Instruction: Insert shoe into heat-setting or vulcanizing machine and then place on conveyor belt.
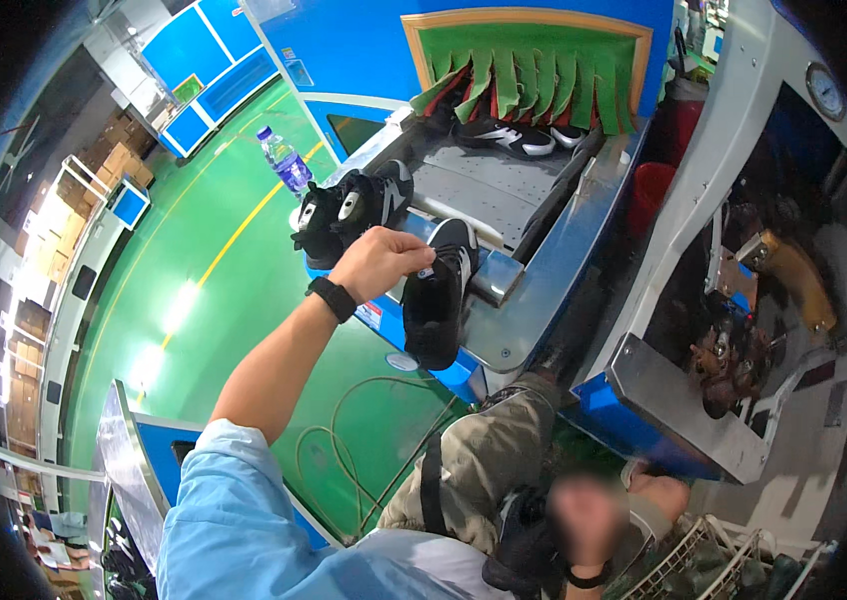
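Observation:
My left hand [381, 265], with a black band at its wrist, pinches a black sneaker [433, 310] with white side stripes by its upper, near the laces. The sneaker hangs toe-down beside the metal front end of a conveyor machine. Just beyond that hand, a pair of black-and-white sneakers [349, 212] stands on the machine's edge. Low in the view is my right hand [589, 520], also banded at the wrist; a blur hides its fingers. Right beside it lies a dark shoe [524, 540], and whether the hand grips it is hidden.
More sneakers [506, 136] sit on the conveyor [484, 172] under a green strip curtain [534, 75]. A purple-labelled bottle [286, 162] stands at the machine's left edge. To the right is a machine with a gauge [825, 92]; a wire rack [689, 560] is below. Hoses [344, 460] cross the floor.

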`<action>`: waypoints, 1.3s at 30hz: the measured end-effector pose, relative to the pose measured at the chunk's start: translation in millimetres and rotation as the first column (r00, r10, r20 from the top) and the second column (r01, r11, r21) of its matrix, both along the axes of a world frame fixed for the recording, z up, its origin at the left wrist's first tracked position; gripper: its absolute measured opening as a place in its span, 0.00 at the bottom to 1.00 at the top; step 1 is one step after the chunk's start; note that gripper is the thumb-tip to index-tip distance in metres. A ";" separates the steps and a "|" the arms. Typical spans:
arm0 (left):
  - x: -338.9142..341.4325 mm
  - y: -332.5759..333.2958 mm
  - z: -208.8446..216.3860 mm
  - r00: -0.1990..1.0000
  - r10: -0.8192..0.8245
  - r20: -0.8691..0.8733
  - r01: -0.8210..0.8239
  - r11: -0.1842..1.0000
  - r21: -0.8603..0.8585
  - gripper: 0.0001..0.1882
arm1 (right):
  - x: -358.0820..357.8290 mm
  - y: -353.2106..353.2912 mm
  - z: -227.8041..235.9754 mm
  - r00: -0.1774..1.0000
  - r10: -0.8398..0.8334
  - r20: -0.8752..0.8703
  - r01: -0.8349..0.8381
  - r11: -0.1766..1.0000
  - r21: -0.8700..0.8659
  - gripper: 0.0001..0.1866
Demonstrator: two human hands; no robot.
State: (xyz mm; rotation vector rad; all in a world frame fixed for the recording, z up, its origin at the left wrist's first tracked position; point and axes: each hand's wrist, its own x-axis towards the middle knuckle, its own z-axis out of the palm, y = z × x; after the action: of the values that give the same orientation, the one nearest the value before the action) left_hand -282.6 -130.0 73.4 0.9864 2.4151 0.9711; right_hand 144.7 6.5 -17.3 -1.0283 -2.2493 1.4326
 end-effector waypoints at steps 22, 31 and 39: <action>8.4 1.9 -14.7 0.996 0.084 -0.004 -0.082 0.975 0.207 0.14 | -3.0 -18.1 6.7 0.991 -0.032 -0.131 0.004 0.977 -0.211 0.11; -19.1 3.1 7.8 0.831 -0.310 -0.462 0.369 0.928 0.041 0.10 | 20.2 -10.6 25.9 0.994 -0.065 -0.092 0.064 0.998 -0.005 0.14; -138.1 86.6 38.4 0.908 -0.271 -0.319 0.230 0.960 -0.163 0.17 | 49.4 3.7 -1.8 0.992 -0.122 0.040 0.123 0.992 -0.026 0.22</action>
State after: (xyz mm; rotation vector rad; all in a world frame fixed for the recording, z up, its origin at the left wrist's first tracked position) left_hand -420.7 -43.3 111.8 1.4772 2.4908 0.5932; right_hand 194.1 10.2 -19.1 -1.1908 -2.1560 1.4089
